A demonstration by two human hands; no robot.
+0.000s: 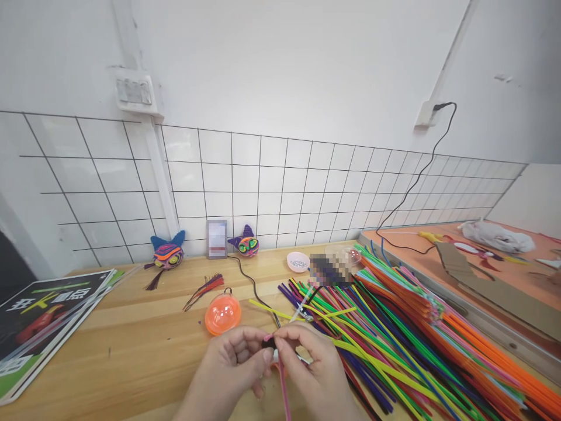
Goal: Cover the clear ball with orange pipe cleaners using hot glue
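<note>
Near the table's front edge, my left hand [234, 365] pinches a small dark fuzzy piece [268, 343] between thumb and forefinger. Close beside it, my right hand [313, 365] has thumb and forefinger closed on a pink pipe cleaner [284, 389], whose long end hangs down toward me. A bit of pink shows at the top of the dark piece, where the fingertips of both hands meet. Something white and orange lies partly hidden behind my fingers; I cannot make it out. Just beyond my left hand rests a shiny orange plastic ball [222, 314].
Many coloured pipe cleaners [394, 351] spread across the right side. Two yarn-like cat heads [168, 252] lean at the wall grid. A pink bowl of small beads [298, 261], a black cable [249, 280], thin tassel strands [205, 290] and a printed bag [48, 321] lie around.
</note>
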